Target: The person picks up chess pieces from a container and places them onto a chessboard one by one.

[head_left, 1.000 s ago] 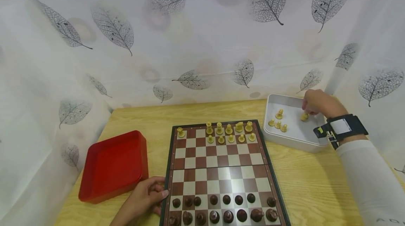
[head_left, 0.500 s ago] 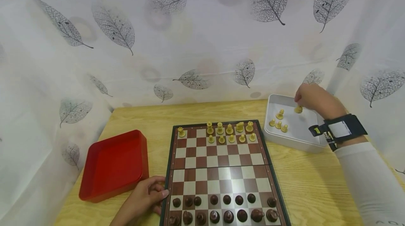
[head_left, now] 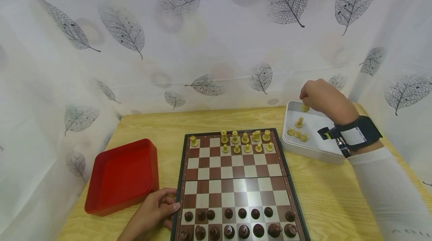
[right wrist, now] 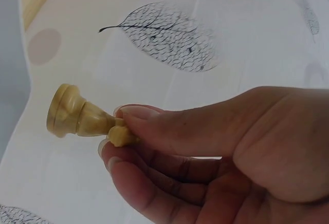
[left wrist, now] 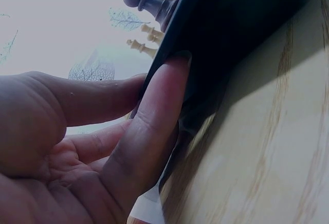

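Note:
My right hand (head_left: 322,98) is over the far side of the white box (head_left: 287,132), pinching a yellow chess knight (right wrist: 87,118) between thumb and fingers. The knight's round base points away from the hand, and a small nub juts from its neck; the fingertips hide the top. My left hand (head_left: 153,211) grips the left edge of the chessboard (head_left: 233,173), one finger under the rim in the left wrist view. Yellow pieces (head_left: 245,138) stand along the board's far rows, with gaps toward the left. Dark pieces (head_left: 243,229) fill rows at the near end.
Inside the white box are several other yellow pieces (head_left: 297,133), including a taller one (head_left: 299,122). A red tray (head_left: 121,177) lies left of the board on the wooden table (head_left: 162,121). Leaf-patterned cloth (head_left: 216,46) hangs behind the table.
My right hand has lifted the yellow knight from the box floor and moved up and left with it. The left hand stays at the board's edge.

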`<state>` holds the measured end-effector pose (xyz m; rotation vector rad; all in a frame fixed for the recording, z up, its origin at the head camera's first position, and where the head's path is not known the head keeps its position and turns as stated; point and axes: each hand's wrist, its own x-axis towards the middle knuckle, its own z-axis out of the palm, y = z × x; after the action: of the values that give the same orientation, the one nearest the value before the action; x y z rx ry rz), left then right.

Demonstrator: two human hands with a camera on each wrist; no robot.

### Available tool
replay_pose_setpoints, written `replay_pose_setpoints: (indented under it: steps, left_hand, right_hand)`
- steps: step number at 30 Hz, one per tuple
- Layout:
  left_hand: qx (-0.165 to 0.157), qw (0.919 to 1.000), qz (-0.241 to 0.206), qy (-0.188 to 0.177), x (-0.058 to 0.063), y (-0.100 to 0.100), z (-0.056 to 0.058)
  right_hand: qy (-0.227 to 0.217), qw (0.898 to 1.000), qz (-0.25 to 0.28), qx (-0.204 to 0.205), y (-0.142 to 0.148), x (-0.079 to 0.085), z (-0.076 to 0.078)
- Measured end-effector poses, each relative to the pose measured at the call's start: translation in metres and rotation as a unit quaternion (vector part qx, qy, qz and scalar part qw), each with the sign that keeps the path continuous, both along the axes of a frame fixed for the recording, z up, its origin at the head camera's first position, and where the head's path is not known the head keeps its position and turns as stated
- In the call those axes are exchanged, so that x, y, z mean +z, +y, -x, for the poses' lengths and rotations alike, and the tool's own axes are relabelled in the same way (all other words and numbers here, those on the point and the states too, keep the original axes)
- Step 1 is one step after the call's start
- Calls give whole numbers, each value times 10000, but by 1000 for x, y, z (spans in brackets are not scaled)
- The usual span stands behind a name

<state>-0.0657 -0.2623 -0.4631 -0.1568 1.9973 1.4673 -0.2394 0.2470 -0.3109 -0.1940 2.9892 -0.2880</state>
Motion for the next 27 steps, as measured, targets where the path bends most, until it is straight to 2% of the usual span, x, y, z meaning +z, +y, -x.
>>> replay_pose_setpoints:
  steps: [16, 23, 27]
  left_hand:
    - [18, 9999, 39, 104, -5, 0, 1]
    - [28, 9999, 20, 107, -4, 0, 0]
    - [-3, 9999, -36, 130, -3, 0, -1]
  right_hand:
    - [116, 9975, 133, 686, -54, 24, 2]
    - [28, 9945, 60, 1047, -77, 27, 2]
    - [3, 9921, 143, 1248, -91, 23, 2]
